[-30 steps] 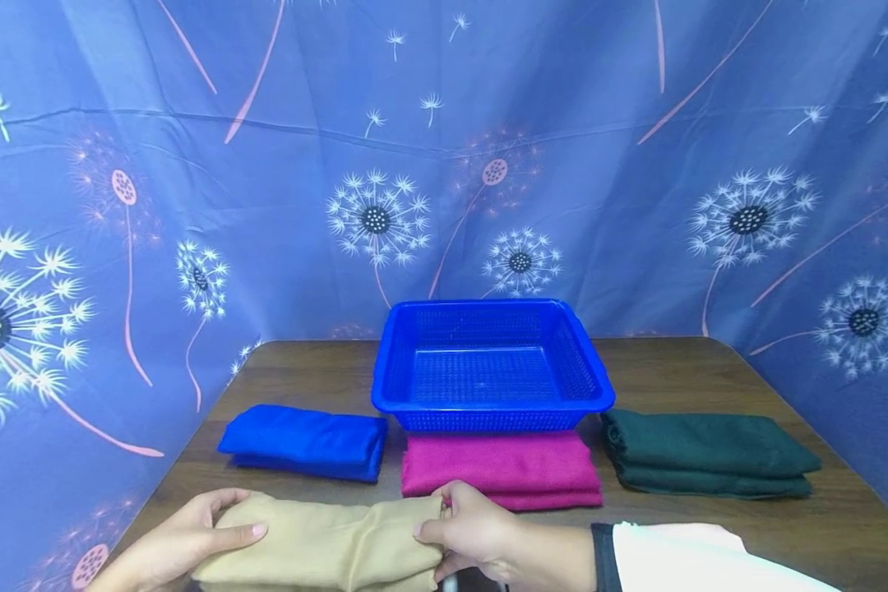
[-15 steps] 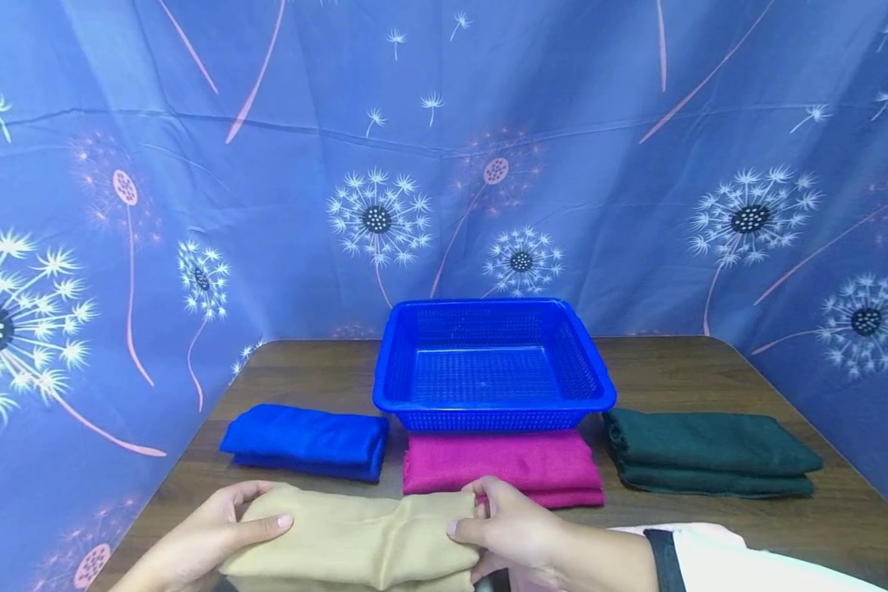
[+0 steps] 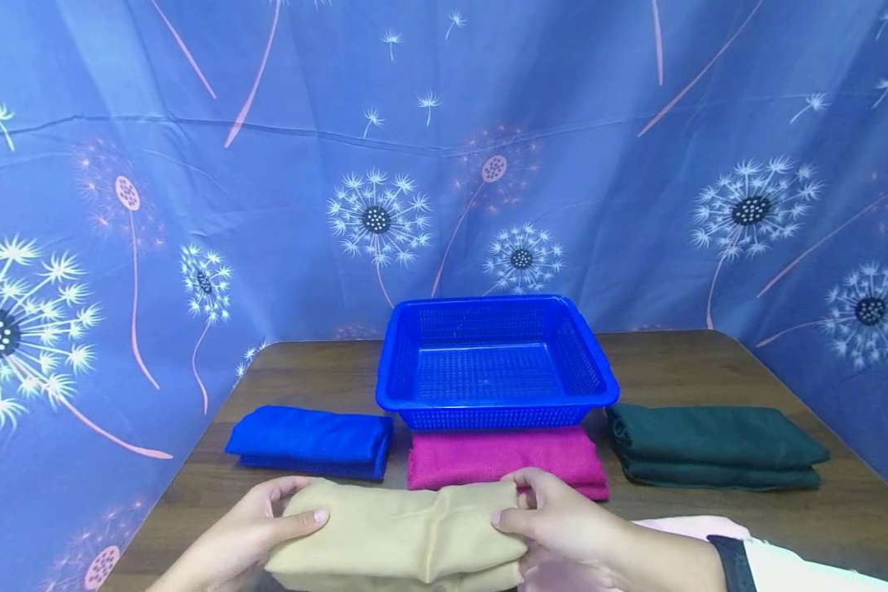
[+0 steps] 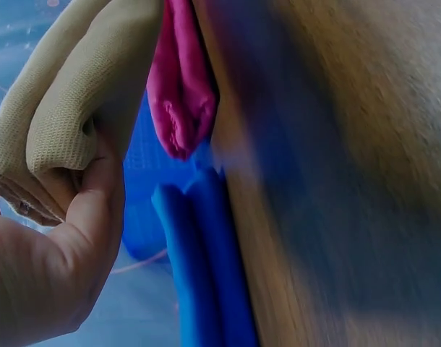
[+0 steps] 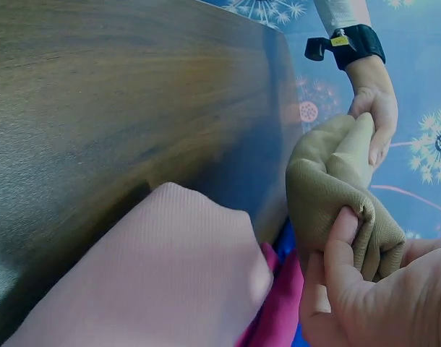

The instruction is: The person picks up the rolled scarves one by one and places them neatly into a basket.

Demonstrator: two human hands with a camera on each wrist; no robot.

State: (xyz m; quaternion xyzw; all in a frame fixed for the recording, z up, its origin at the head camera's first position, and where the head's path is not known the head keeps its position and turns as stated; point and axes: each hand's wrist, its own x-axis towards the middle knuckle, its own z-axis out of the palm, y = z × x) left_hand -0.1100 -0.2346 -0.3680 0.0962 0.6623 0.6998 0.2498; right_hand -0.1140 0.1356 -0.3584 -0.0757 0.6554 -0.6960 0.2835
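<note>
Both hands hold a folded beige cloth (image 3: 403,526) at the front of the wooden table. My left hand (image 3: 255,526) grips its left end, thumb on the upper face. At the other end my right hand (image 3: 566,526) pinches the folds, as the right wrist view also shows for the cloth (image 5: 325,181). From the left wrist view the beige cloth (image 4: 83,94) appears raised off the tabletop. Just beyond it lies a folded magenta cloth (image 3: 503,460), partly hidden by my right hand. A pale pink cloth (image 5: 163,267) lies under my right forearm, mostly covered in the head view.
A blue plastic basket (image 3: 497,404) with nothing in it stands behind the magenta cloth. To the left lies a folded blue cloth (image 3: 311,441), to the right a dark green one (image 3: 718,448). A dandelion-print curtain (image 3: 444,164) hangs behind the table (image 3: 296,370).
Both hands have carried the beige cloth to the right and slightly away from me. More of the pale pink cloth now shows beside my right arm. The other cloths and the basket stay put.
</note>
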